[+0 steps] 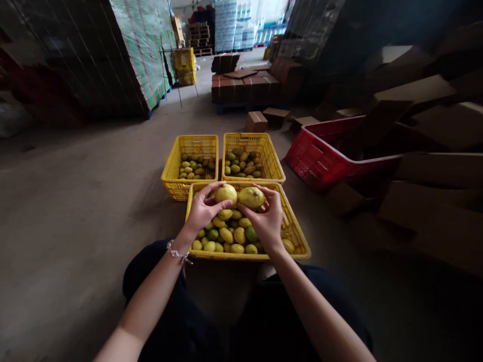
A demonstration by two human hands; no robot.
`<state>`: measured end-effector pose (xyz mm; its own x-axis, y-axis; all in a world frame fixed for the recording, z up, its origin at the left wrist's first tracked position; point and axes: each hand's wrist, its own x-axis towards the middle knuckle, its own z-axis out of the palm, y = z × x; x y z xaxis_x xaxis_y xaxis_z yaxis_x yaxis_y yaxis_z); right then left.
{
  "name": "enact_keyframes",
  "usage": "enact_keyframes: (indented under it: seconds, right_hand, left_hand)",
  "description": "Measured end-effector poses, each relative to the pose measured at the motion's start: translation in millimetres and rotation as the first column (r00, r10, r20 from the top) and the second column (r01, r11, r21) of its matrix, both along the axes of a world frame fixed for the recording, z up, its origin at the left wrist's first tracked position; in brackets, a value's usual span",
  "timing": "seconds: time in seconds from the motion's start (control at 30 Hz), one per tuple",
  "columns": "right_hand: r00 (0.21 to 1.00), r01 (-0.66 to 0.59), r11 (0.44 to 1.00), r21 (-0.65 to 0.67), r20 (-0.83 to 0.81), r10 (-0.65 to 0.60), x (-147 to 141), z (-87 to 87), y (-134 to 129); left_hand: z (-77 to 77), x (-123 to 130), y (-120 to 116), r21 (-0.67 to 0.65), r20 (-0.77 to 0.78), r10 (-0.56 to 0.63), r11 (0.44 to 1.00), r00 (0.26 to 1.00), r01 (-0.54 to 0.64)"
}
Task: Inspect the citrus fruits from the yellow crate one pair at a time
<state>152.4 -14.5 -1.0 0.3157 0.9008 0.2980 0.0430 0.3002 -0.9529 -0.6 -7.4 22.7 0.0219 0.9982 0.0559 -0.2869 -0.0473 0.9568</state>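
Note:
My left hand point(203, 210) is closed round a round yellow fruit point(226, 194), thumb in front. In my right hand point(268, 213) is a longer yellow-green fruit point(251, 198), gripped between thumb and fingers. The two fruits are held side by side, very close together, over the near yellow crate point(249, 256). Several yellow and green fruits point(227, 235) lie in that crate, partly hidden by my hands. Behind it stand two more yellow crates, the left one point(165, 177) and the right one point(281, 176), both holding greener fruits.
A red crate point(317, 160) stands to the right, with cardboard boxes point(426, 176) piled around it. Small boxes point(257, 121) lie behind the yellow crates. Farther back are stacked cartons point(245, 88), a yellow crate stack point(184, 65) and a wrapped pallet point(145, 50).

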Motion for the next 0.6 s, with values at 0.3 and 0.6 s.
enact_keyframes:
  seconds: [0.3, 0.6]
  right_hand:
    - [0.837, -0.34, 0.91, -0.238, -0.517, 0.178, 13, 16.1, 8]
    - [0.805, -0.426, 0.876, -0.225, -0.537, 0.254, -1, 4.4, 3]
  left_hand:
    - [2.6, -13, 6, -0.219, 0.313, -0.116, 0.957, 0.943, 0.191]
    - [-5.4, 9, 1, -0.316, 0.459, 0.042, 0.941, 0.887, 0.119]
